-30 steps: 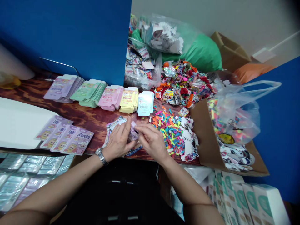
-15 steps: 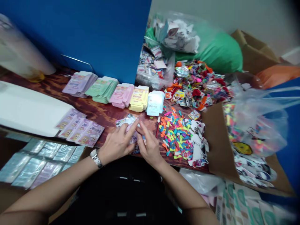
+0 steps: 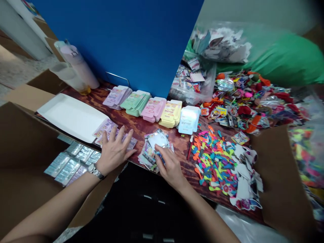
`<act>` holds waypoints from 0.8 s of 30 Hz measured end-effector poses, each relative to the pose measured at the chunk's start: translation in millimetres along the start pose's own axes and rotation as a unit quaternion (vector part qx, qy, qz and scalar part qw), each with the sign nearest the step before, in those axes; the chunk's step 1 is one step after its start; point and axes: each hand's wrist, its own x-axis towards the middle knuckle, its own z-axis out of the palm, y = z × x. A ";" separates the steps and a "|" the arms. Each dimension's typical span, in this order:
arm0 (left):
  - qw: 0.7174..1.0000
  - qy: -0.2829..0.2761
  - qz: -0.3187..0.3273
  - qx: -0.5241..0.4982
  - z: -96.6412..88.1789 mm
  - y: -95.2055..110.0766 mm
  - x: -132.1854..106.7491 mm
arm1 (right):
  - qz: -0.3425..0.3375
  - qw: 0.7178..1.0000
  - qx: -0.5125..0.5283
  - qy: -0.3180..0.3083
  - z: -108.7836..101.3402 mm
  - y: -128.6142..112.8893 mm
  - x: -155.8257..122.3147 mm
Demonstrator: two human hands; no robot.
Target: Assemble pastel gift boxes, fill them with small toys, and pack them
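My left hand (image 3: pixel 113 150), a watch on its wrist, lies with fingers spread over a row of purple printed packets (image 3: pixel 105 127), partly hiding them. My right hand (image 3: pixel 171 167) rests at a loose pile of small printed cards (image 3: pixel 148 155) near the table's front edge. Its index finger and thumb are apart, with the index fingertip on a pale card (image 3: pixel 158 139) at the top; the other fingers are curled and partly hidden. Behind the hands stand stacks of flat cartons: purple (image 3: pixel 116 96), green (image 3: pixel 136 102), pink (image 3: pixel 153 108), yellow (image 3: pixel 170 113) and light blue (image 3: pixel 187 118).
A white tray (image 3: pixel 68 113) lies left of the packets, near a pink bottle (image 3: pixel 79 64). Colourful balloons (image 3: pixel 212 158) and white cutouts (image 3: pixel 244 168) are heaped at the right, beside a cardboard flap (image 3: pixel 278 175). Wrapped packs (image 3: pixel 68 165) sit in a box below the table's left edge.
My hands were together over the card pile. The left has moved left onto the purple packets and spread its fingers; the right stays at the cards. The view has shifted left.
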 end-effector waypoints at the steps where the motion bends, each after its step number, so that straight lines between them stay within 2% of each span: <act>1: 1.000 0.003 -0.004 0.002 -2.3 -6.0 6.7 | 0.005 1.000 0.000 -0.004 -1.5 1.4 -1.1; 4: 0.998 0.030 -0.051 -0.010 -7.7 -37.3 44.6 | 0.015 1.000 0.000 -0.007 -5.8 5.0 -3.2; 7: 0.985 0.063 -0.152 -0.040 -4.5 -80.1 102.8 | 0.017 1.000 -0.002 -0.005 -6.9 6.2 -2.4; 9: 0.972 0.035 -0.226 -0.050 4.2 -105.3 141.2 | 0.017 1.000 -0.005 -0.007 -6.1 5.9 -1.1; 11: 0.956 -0.043 -0.281 -0.067 16.7 -123.4 171.2 | 0.013 1.000 -0.007 -0.008 -5.4 5.3 -0.1; 13: 0.948 -0.074 -0.299 -0.076 29.9 -134.5 190.1 | 0.007 1.000 -0.009 -0.006 -5.8 5.0 0.0; 17: 0.943 -0.096 -0.304 -0.091 46.1 -145.3 200.0 | 0.009 1.000 -0.016 0.000 -9.6 5.6 -1.4; 24: 0.945 -0.057 -0.311 -0.086 43.3 -149.3 186.1 | 0.006 1.000 -0.015 -0.001 -8.9 8.8 2.4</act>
